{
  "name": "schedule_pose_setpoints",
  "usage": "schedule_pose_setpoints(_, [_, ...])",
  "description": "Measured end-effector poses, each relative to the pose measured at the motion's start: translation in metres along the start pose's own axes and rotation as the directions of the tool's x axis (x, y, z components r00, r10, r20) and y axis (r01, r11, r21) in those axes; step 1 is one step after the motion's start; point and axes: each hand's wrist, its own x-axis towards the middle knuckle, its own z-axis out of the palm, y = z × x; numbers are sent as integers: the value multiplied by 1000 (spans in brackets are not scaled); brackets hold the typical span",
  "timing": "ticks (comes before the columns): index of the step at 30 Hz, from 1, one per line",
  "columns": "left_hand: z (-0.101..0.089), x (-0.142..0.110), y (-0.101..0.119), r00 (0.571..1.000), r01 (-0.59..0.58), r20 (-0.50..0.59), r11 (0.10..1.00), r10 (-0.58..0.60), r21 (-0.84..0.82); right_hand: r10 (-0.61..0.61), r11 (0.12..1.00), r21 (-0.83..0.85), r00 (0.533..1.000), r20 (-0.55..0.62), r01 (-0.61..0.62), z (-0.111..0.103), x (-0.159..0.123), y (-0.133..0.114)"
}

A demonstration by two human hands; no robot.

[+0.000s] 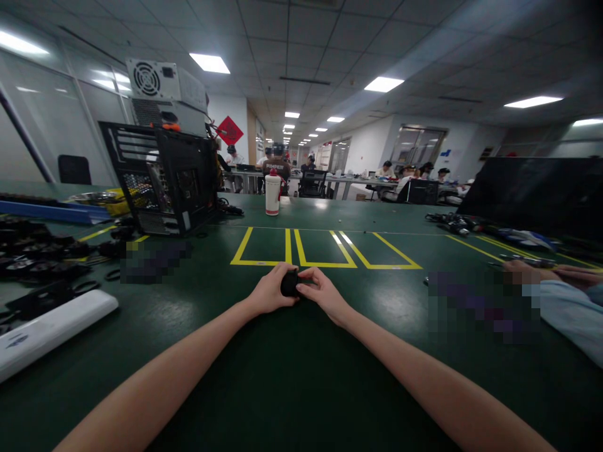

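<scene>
A small, dark, rounded object is held between my two hands, low over the green table; its exact kind does not show. My left hand wraps round its left side, thumb below and fingers above. From the other side, the thumb and fingertips of my right hand pinch its right edge. Just beyond my hands, yellow tape outlines mark the tabletop.
An open black computer case with a power supply on top stands at the left. Behind the tape is a white bottle. Black cables and a white long box lie left. A co-worker's sleeve reaches in at right.
</scene>
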Motion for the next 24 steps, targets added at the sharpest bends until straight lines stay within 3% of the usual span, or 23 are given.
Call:
schedule_pose_setpoints(8, [-3, -1, 5, 999, 25, 34, 999, -24, -27, 30, 999, 27, 997, 70, -32, -2, -2, -5])
schedule_pose_setpoints(19, [-1, 0, 3, 999, 31, 25, 999, -30, -31, 10, 999, -34, 1000, -24, -11, 0, 0, -3])
schedule_pose_setpoints(24, [1, 0, 2, 1000, 26, 9, 1000, -26, -7, 24, 1000, 13, 999, 38, -25, -1, 0, -5])
